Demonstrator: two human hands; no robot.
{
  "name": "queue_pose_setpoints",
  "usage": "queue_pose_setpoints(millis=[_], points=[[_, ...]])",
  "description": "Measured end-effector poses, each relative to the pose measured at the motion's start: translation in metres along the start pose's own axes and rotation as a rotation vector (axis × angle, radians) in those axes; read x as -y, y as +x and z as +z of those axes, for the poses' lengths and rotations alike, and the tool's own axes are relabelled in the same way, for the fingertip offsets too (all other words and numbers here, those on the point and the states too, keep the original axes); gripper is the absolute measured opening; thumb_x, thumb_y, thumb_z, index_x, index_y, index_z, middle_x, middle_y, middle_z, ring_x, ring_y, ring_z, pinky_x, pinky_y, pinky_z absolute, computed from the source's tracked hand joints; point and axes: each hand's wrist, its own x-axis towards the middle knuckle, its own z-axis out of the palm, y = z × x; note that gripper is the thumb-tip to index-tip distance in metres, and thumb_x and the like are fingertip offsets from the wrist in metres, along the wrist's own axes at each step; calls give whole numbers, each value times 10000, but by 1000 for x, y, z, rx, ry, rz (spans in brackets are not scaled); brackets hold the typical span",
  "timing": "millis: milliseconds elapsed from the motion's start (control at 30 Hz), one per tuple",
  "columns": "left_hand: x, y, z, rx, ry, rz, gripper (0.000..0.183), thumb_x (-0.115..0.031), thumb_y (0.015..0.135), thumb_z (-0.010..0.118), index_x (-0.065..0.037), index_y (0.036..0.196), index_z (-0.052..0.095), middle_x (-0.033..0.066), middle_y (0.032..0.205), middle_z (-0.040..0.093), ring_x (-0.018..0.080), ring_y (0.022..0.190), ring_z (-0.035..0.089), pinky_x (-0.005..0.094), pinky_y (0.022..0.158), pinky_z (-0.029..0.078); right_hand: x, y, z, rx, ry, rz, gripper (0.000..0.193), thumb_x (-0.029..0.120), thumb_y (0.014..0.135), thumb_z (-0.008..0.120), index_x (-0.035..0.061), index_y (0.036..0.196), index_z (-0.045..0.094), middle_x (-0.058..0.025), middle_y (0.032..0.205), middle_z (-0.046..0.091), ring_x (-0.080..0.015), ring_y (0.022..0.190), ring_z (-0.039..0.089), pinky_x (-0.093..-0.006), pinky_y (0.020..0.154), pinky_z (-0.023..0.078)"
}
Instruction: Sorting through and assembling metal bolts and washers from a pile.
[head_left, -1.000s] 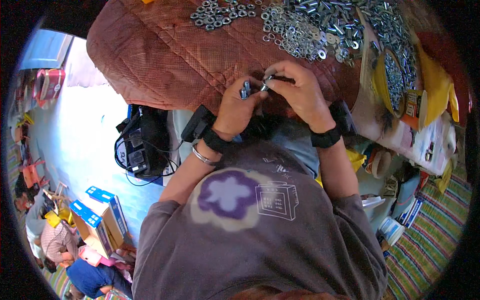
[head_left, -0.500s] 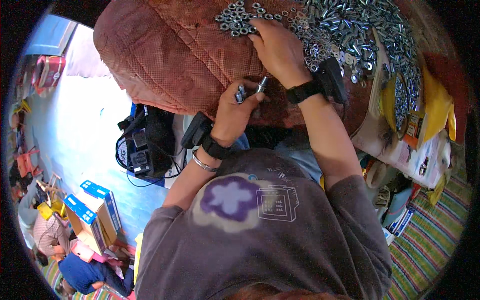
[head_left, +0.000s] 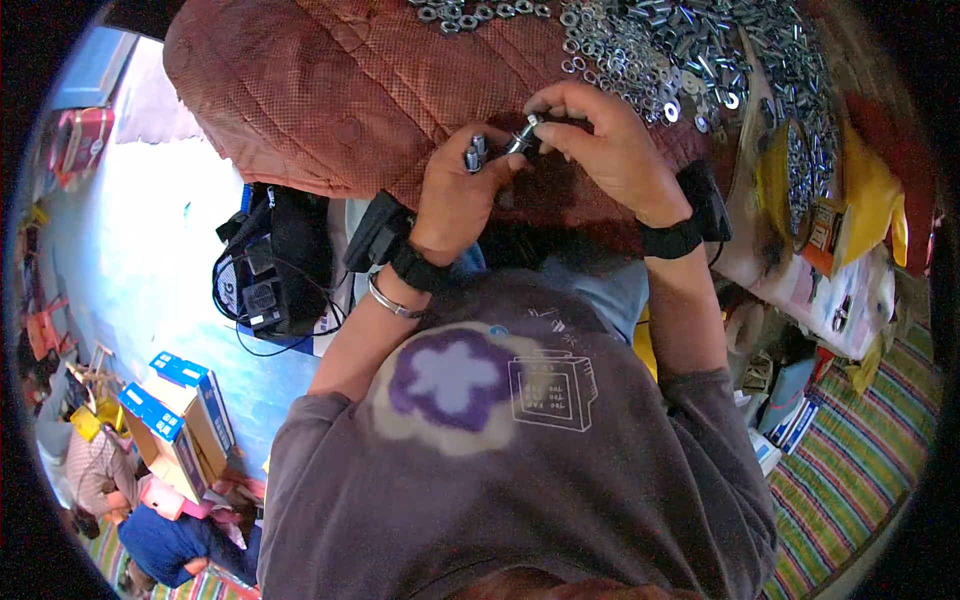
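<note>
The brown quilted cloth (head_left: 330,100) serves as the landmark. Over its near edge, the person's left hand (head_left: 455,195) and right hand (head_left: 610,150) meet at a steel bolt (head_left: 519,142), held at a slant with its upper end leaning toward the cloth's right side.

The step in hand appears to be fitting a small piece onto the bolt's upper end, or tightening one there. The next move seems to call for a firm left hold while the right fingertips keep that piece in line with the shank and turn or seat it.

The left thumb and forefinger pinch the bolt low down, pressed close with little gap. Two more short bolts (head_left: 476,152) sit in the same hand, tucked beside the forefinger. The right thumb and forefinger are drawn together at the bolt's upper end; whether they grip the tip itself or a nut on it is too small to tell.

Loose hex nuts (head_left: 475,14) lie on the cloth's far part. Ring washers (head_left: 600,50) spread to their right, and a heap of metal fasteners (head_left: 710,35) covers the cloth's far right.
</note>
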Motion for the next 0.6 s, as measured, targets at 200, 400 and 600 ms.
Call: queue_pose_setpoints(millis=[200, 400, 600], points=[[11, -4, 8, -43, 269, 270, 147, -18, 734, 657, -28, 854, 572, 0, 654, 507, 78, 607, 430, 235, 559, 389, -1, -18, 2, -123, -92, -29, 184, 183, 787, 593, 5, 830, 577, -110, 731, 598, -191, 617, 557, -314, 597, 443], [6, -11, 14, -109, 410, 378, 172, -20, 713, 670, -20, 856, 576, 40, 643, 508, 91, 600, 435, 242, 566, 392, 11, -30, 18, -360, -587, 31, 292, 306, 802, 609, 24, 739, 571, -130, 620, 561, -245, 605, 575, -369, 539, 413], [6, -12, 16, 6, 124, 178, 135, -35, 757, 656, -30, 854, 562, -9, 668, 535, 61, 593, 470, 214, 498, 393, -3, -25, 21, -387, 490, -94, 363, 220, 926, 407, -36, 1175, 468, -140, 1091, 566, -201, 1007, 548, -276, 879, 401]])
